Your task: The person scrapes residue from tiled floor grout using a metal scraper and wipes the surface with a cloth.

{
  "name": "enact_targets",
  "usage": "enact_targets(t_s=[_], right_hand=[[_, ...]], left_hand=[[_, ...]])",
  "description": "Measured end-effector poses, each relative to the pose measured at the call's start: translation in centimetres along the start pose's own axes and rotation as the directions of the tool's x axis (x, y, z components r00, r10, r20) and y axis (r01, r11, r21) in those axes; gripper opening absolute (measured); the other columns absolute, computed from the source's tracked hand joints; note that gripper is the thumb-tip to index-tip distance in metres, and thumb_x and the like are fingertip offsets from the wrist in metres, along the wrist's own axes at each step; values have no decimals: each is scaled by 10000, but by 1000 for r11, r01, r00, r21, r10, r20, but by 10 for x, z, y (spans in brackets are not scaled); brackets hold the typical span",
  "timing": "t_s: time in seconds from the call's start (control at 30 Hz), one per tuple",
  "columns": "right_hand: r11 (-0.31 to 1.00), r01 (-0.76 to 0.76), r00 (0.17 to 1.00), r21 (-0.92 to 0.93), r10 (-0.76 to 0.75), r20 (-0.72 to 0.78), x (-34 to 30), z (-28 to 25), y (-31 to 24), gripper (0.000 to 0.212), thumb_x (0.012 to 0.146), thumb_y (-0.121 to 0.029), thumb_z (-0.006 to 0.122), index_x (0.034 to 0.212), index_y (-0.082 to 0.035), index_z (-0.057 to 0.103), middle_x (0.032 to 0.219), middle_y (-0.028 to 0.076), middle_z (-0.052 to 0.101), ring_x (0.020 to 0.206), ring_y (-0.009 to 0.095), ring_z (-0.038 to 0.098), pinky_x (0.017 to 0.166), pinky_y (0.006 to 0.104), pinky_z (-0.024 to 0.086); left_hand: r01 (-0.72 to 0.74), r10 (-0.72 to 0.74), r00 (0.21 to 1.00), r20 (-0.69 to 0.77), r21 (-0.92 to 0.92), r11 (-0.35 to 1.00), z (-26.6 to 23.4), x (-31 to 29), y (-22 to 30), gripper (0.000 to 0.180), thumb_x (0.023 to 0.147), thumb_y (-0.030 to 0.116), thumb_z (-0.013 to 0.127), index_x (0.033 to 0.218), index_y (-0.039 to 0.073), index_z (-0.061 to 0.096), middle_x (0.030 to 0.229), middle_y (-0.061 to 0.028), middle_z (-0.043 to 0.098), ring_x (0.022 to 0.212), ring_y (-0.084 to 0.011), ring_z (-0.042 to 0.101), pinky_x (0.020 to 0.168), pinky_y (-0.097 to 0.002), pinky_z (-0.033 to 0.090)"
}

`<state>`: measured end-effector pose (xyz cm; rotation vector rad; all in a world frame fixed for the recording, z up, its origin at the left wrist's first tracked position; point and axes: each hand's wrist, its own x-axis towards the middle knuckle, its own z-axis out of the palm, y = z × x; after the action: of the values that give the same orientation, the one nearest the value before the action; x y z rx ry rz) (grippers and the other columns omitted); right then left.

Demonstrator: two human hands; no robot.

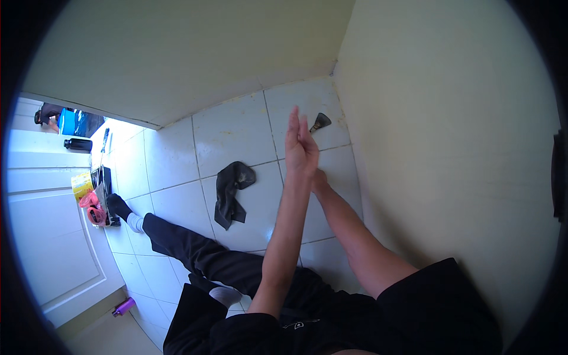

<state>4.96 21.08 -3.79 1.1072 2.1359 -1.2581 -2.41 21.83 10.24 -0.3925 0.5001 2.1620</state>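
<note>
My left hand [302, 144] is raised in front of me above the tiled floor, seen edge-on, its fingers stretched out and holding nothing I can see. Just behind its wrist is my right hand [320, 177], mostly covered by the left, so its fingers are hidden. A scraper [321, 121] with a broad dark blade lies near the wall corner, its handle end close to my left fingers in the picture. Left of my hands, a crumpled dark grey cloth [228, 198] rests on the white tiles [171, 157].
Walls rise ahead [195, 53] and at right [449, 136]. My legs stretch left across the floor. By the white door [53, 225] are a black bottle [78, 144], a yellow roll [82, 187], a pink plastic bag [90, 200] and a purple bottle [123, 306]. A blue container [67, 122] stands farther off.
</note>
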Motion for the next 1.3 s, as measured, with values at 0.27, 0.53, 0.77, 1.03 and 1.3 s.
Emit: enact_targets(t_s=[0.27,0.53,0.77,1.03,1.3], right_hand=[[816,389,915,427,-287,-284,-119,-27,-51,498,928,-518,495,1018,-48,632,1075,168,610,1038,341,558,987,428,477],[-50,779,514,626,-521,-681,-276,-56,-91,448,953,-500,453,942,-66,564,985,137,545,949,314,487,993,405,456],[-364,758,420,541,-363,-832,-281,-59,-118,425,976,-484,416,876,-81,505,906,110,488,872,290,424,999,385,438],[-477,659,519,581,-270,-811,-290,-72,-81,423,1001,-466,374,801,-99,437,816,79,422,784,263,353,1006,363,417],[-562,460,659,688,-303,-688,-273,-75,-93,450,1026,-448,331,725,-117,370,726,48,357,695,236,282,1012,340,396]], left_hand=[[211,-190,959,211,-85,974,62,-88,-2,122,1050,138,504,1125,68,569,997,-1,579,771,-112,492,825,-262,497],[232,-209,925,318,-37,972,87,-127,-13,109,1036,136,527,1106,65,571,991,-2,581,783,-110,505,809,-255,499],[233,-216,909,356,-4,973,98,-137,-22,100,1024,134,548,1089,62,573,986,-4,584,793,-109,517,795,-248,502],[191,-183,909,374,17,981,99,-140,-19,94,1010,132,571,1069,59,575,980,-6,587,804,-108,531,779,-240,504],[180,-177,903,392,28,983,105,-145,-25,93,996,130,594,1049,56,577,974,-8,589,815,-107,544,762,-232,507]])
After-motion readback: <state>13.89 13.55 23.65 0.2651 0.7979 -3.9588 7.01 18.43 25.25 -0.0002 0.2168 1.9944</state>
